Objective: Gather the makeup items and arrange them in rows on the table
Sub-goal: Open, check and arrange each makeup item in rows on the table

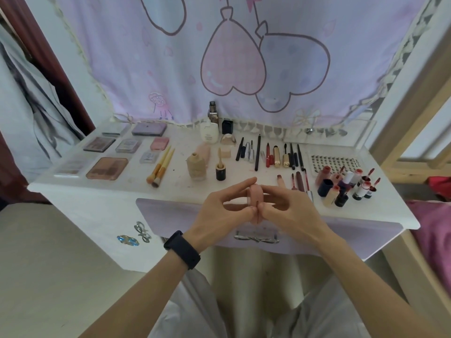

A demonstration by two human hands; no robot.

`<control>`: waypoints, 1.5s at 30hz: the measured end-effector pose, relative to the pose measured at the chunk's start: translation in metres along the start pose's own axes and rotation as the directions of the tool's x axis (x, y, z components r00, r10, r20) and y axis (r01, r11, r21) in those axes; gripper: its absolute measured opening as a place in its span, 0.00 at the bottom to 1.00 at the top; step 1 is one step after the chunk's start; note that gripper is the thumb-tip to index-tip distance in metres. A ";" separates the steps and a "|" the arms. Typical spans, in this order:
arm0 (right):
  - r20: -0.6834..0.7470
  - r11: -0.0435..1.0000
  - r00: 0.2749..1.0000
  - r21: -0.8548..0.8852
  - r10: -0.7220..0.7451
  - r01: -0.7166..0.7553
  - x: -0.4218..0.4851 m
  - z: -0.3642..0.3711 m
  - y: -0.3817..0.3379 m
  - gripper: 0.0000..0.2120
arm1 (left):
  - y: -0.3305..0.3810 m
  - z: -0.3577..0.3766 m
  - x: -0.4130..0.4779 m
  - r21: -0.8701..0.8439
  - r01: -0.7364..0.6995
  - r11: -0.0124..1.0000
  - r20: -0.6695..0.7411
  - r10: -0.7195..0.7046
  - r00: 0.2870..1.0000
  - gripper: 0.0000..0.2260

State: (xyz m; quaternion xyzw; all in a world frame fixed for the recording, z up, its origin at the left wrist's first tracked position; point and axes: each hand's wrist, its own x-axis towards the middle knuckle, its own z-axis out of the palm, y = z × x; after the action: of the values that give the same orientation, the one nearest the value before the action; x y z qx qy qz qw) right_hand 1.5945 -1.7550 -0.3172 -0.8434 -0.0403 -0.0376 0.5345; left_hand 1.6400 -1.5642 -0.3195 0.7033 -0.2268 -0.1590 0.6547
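Both hands hold a round pink compact (255, 196) edge-on above the front edge of the white dressing table (102, 191). My left hand (224, 211) pinches its left side and my right hand (288, 208) its right side, thumbs meeting at the bottom. On the table lie eyeshadow palettes (107, 168) at the left, two brushes (161, 167), a beige foundation bottle (197, 167), a row of pencils and mascaras (268, 154), and a cluster of lip glosses (346, 185) at the right.
A lotion bottle (210, 131) and a black box (227, 126) stand at the back by the lilac curtain (231, 57). A studded tray (334, 162) lies at the right. A lilac drawer (256, 237) sits below my hands. A wooden frame (400, 132) rises at the right.
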 end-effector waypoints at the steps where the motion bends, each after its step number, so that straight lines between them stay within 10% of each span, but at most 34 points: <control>1: -0.003 1.000 1.000 -0.022 -0.006 0.006 0.001 0.000 -0.002 0.24 | 0.001 0.001 0.000 0.005 -0.007 1.000 -0.006 0.007 1.000 0.27; 14: -0.087 0.998 0.995 0.029 -0.055 0.058 0.003 0.015 0.001 0.27 | -0.004 -0.009 0.006 -0.324 0.048 0.945 -0.045 -0.067 0.997 0.23; 22: -0.197 0.997 0.978 0.022 -0.066 0.072 0.014 0.035 -0.009 0.08 | -0.009 -0.020 0.007 -0.431 0.065 0.900 -0.113 -0.125 0.986 0.21; 29: -0.211 0.978 0.975 0.208 0.073 -0.028 0.029 0.044 -0.014 0.18 | -0.007 -0.055 0.001 -0.489 0.132 0.862 -0.129 -0.221 0.967 0.26; 35: -0.113 0.936 0.980 0.332 0.164 -0.118 0.039 0.062 -0.014 0.17 | 0.009 -0.085 -0.015 0.049 0.176 0.983 -0.138 -0.168 0.976 0.32; 45: -0.028 0.923 0.985 0.355 0.170 -0.149 0.051 0.110 -0.022 0.15 | 0.005 -0.123 -0.036 0.627 0.200 0.753 -0.086 -0.189 0.978 0.48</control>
State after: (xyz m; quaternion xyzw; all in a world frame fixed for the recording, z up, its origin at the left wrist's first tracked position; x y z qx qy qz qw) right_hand 1.6448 -1.6451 -0.3391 -0.7332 0.0382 -0.0109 0.6788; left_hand 1.6730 -1.4408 -0.3055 0.9031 -0.1870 -0.1348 0.3624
